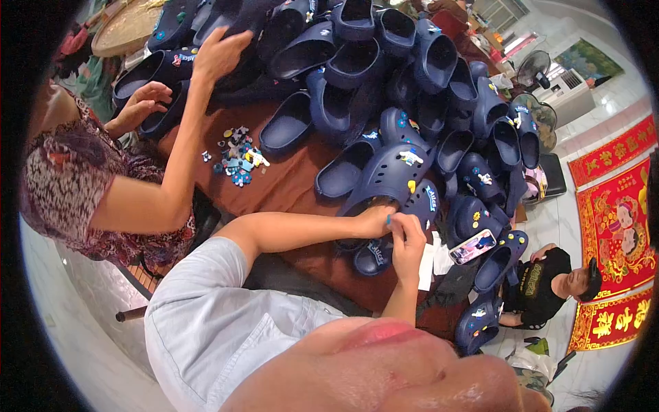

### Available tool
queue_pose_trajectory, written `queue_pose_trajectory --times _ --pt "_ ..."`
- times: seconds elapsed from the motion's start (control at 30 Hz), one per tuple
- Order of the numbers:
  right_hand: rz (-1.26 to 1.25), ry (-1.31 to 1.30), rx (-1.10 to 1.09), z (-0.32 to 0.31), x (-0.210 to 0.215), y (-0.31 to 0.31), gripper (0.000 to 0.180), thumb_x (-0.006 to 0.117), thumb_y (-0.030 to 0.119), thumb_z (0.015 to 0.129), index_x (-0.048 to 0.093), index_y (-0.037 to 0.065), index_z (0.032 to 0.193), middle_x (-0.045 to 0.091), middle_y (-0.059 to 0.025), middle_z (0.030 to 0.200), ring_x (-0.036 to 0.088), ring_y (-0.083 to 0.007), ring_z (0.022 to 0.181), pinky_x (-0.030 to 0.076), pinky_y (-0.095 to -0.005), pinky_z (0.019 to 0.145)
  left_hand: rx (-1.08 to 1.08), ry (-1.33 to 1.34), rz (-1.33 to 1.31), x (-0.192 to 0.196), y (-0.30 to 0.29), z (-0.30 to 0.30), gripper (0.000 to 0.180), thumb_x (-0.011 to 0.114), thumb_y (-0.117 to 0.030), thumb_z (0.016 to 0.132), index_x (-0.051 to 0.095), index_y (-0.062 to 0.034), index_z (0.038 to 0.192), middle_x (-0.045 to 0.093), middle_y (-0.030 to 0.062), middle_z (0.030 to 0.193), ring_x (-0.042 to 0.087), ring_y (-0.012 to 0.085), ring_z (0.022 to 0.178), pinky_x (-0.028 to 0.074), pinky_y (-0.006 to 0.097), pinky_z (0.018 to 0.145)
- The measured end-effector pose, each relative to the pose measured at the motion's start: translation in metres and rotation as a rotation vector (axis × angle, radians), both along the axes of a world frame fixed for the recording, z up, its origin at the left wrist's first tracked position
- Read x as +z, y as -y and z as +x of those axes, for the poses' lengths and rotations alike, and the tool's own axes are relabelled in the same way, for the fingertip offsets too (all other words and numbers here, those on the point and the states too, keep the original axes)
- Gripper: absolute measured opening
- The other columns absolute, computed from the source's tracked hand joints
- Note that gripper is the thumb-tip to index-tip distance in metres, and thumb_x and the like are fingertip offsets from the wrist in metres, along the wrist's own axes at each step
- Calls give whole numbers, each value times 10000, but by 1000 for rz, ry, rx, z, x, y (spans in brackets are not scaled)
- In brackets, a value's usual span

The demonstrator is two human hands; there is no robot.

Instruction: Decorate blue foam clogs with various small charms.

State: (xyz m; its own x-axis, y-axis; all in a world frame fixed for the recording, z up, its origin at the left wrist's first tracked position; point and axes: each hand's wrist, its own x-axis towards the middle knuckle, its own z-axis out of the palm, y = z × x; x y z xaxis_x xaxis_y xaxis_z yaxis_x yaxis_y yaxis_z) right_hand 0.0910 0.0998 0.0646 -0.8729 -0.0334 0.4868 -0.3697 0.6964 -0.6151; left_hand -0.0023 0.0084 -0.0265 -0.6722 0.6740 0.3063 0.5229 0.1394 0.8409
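My left hand (376, 221) reaches into the opening of a navy clog (395, 172), its fingers mostly hidden inside and gripping the shoe. White and yellow charms decorate that clog's holed top. Close beside it, my right hand (410, 242) pinches a small blue piece (389, 220), too small to name surely. Another clog with a light-blue lettered charm (373, 257) lies just below my hands. To the left on the brown cloth (274, 185) is a heap of small blue, white and dark shoe charms (239, 154).
Many navy clogs (353, 62) are piled across the table's far side. A phone (472, 247) and white paper (434, 261) lie at right. A co-worker (103, 172) reaches over clogs at left. Another person (549, 285) is beyond the right edge, near a fan (534, 69).
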Motion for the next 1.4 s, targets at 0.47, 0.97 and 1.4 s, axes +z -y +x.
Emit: queue_pose_trajectory --times 0.47,0.97,1.4 --pt "291 -65 81 -52 32 16 191 703 -30 735 650 -10 918 637 -139 857 592 -309 829 472 -392 752 89 -194 242 2 -8 2 270 626 -97 778 593 49 1003 644 284 948 621 448 895 499 493 758" --pt "92 -132 -174 -80 35 -20 134 761 61 773 694 20 881 653 -84 835 627 -191 742 495 -303 670 23 -40 -7 15 5 -4 349 628 -176 816 509 84 1016 613 338 928 612 478 913 488 522 819" --pt "652 -234 177 -142 23 -5 162 748 110 727 679 66 866 656 -67 900 603 -299 899 499 -400 773 72 -120 -9 7 -2 -4 460 630 -111 767 477 98 1147 608 358 958 589 502 966 460 537 872"
